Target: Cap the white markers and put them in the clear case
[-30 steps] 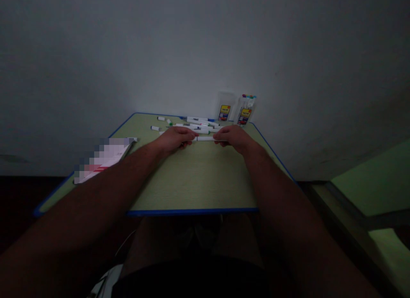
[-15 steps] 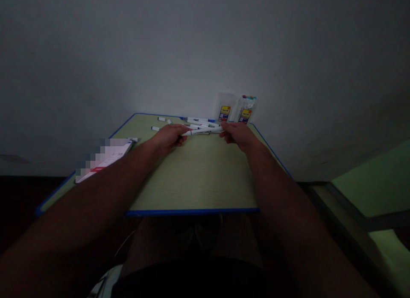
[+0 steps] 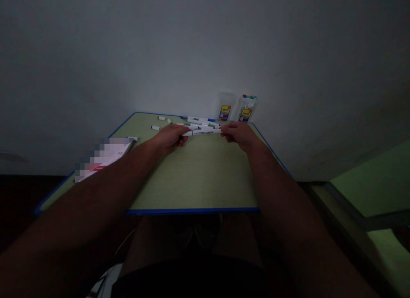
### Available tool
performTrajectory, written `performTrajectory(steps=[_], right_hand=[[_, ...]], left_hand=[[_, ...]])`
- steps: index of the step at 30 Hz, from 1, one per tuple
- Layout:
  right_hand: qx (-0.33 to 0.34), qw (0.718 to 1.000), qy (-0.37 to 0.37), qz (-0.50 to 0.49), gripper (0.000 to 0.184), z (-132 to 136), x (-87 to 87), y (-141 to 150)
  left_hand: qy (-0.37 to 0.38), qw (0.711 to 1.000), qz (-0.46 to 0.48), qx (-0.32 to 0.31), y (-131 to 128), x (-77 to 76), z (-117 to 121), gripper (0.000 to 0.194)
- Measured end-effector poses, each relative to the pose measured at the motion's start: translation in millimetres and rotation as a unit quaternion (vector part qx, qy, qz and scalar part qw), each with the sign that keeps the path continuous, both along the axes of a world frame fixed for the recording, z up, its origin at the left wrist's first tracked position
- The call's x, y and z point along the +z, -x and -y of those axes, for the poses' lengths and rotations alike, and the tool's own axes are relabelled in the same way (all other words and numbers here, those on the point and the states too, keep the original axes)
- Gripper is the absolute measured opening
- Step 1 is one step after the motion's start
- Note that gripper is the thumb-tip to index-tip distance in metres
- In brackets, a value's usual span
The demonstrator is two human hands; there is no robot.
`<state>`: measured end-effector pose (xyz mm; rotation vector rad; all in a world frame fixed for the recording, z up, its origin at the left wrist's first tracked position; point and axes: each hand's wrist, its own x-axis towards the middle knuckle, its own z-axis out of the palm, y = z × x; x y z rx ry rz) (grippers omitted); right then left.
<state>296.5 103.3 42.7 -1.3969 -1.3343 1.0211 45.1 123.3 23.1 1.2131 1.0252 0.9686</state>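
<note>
A white marker (image 3: 206, 132) stretches sideways between my hands, low over the far part of the table, with dark print facing me. My left hand (image 3: 171, 136) pinches its left end, and the fingers hide that tip. At the other end, my right hand (image 3: 237, 133) has thumb and fingers closed on the marker. Just behind it lie several white markers (image 3: 199, 119), some with blue or green parts. Small white caps or marker ends (image 3: 156, 128) show to the left of my left hand.
A clear plastic case (image 3: 226, 105) and a second one holding coloured markers (image 3: 246, 108) stand by the wall at the back right. A partly blurred white and red booklet or box (image 3: 110, 157) lies on the left of the blue-edged table (image 3: 198, 182).
The held marker has straightened and turned, so its dark print now shows. Both hands keep their grip and stay in nearly the same place.
</note>
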Motion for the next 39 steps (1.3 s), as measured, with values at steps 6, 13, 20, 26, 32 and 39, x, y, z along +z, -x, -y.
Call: performTrajectory(steps=[6,13,20,26,32,39], right_hand=[[-0.004,1.0,0.006,0.009,0.006,-3,-3.0,-1],[-0.015,1.0,0.009,0.014,0.007,-5,-4.4,-4],[-0.025,1.0,0.015,0.006,0.007,-11,-8.8,-9],[-0.051,0.999,0.016,0.012,0.01,-16,-10.6,-16],[-0.051,0.998,0.012,0.028,0.011,-19,-13.5,-20],[-0.063,0.997,0.012,0.038,0.009,-19,-14.2,-18]], left_hand=[[-0.007,1.0,0.004,0.011,-3,-2.0,0,0.021],[-0.034,0.999,0.011,-0.02,-3,-11.4,-3,0.013],[-0.023,0.999,-0.016,-0.03,-10,-10.6,-13,0.008],[-0.021,0.997,-0.042,-0.057,-21,-5.6,-26,0.005],[-0.044,0.998,-0.012,-0.035,-26,-13.5,-38,0.003],[-0.062,0.998,-0.01,-0.016,-27,-17.1,-35,0.005]])
